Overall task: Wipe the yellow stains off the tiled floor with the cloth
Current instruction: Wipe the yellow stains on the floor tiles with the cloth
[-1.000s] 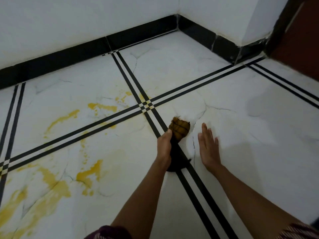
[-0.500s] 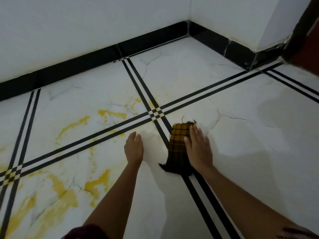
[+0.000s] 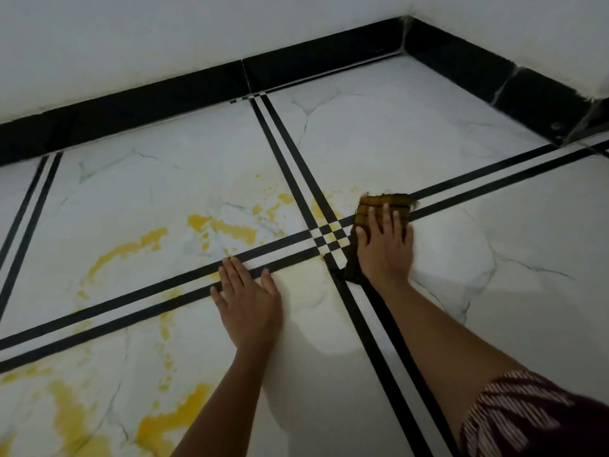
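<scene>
Ideally the right hand, fingers splayed flat on the cloth, presses evenly while dragging left over the stains, the left hand open, empty, bracing.

The cloth — a dark plaid piece with mustard-yellow checks and a frayed far edge — lies flat on the tiled floor, just at 3 o'clock from the crossing of the black double lines, mostly covered by a flattened hand. The yellow stains spread from that crossing toward 9 and 7 o'clock — streaks, specks and thicker puddled patches on white marbled tiles.
</scene>
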